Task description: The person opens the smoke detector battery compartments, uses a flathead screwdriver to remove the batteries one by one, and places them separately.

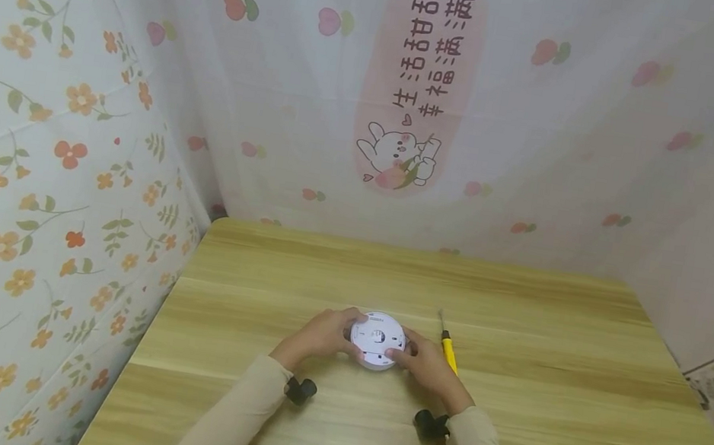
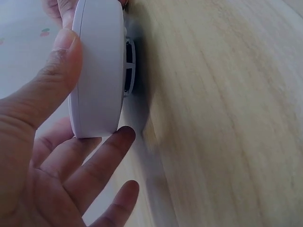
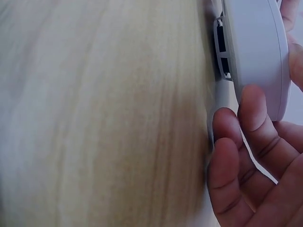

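Note:
A round white smoke detector [image 1: 372, 342] is held between both hands above the table, its flat, printed back plate facing up. My left hand [image 1: 325, 335] grips its left edge, thumb on the upper rim and fingers around the side. On the opposite side, my right hand [image 1: 431, 366] holds the edge with its thumb over the plate. In the left wrist view the detector [image 2: 100, 71] shows a slatted vent facing the tabletop, with a small gap between. The right wrist view shows the detector's side wall [image 3: 258, 52] against the right fingertips [image 3: 253, 106].
A screwdriver [image 1: 449, 350] with a yellow and black handle lies just beyond the right hand, its shaft pointing away. The wood-grain table [image 1: 295, 263] meets a printed curtain [image 1: 294, 90] at the back. Floral cloth [image 1: 54, 208] hangs along the left.

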{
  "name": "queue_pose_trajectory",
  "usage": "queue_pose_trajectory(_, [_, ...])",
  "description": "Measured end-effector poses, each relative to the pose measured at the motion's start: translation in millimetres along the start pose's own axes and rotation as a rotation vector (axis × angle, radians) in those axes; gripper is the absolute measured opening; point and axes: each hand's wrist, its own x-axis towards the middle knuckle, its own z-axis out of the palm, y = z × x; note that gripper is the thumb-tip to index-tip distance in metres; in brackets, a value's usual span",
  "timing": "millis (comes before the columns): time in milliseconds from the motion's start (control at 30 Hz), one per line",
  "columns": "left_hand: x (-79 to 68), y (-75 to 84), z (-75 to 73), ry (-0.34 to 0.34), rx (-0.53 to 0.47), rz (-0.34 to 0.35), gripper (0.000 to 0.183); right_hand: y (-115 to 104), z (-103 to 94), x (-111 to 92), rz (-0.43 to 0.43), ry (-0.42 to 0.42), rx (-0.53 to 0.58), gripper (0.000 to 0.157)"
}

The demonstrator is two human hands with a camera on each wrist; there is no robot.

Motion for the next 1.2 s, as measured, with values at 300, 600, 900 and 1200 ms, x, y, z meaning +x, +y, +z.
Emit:
queue_pose_trajectory(300, [-0.1,3.2,-1.1,0.016,0.082,-0.014,0.069,-0.1,-0.1,0.3,0.003,-0.009,0.034,0.061])
queue_pose_trajectory(600, [2.3,-0.5,2.4,0.027,0.096,-0.020,0.068,3.2,2.7,-1.7,0.033,0.006,0.065,0.060])
queue_pose_trajectory(900, [-0.6,-3.0,5.7,0.027,0.086,-0.040,0.066,6.6,6.4,-5.1,-0.001,0.014,0.042,0.061])
queue_pose_trajectory(1200, [0.7,-4.9,4.5,0.030,0.013,-0.056,0.066,7.6,5.7,-2.7,0.012,0.020,0.062,0.062])
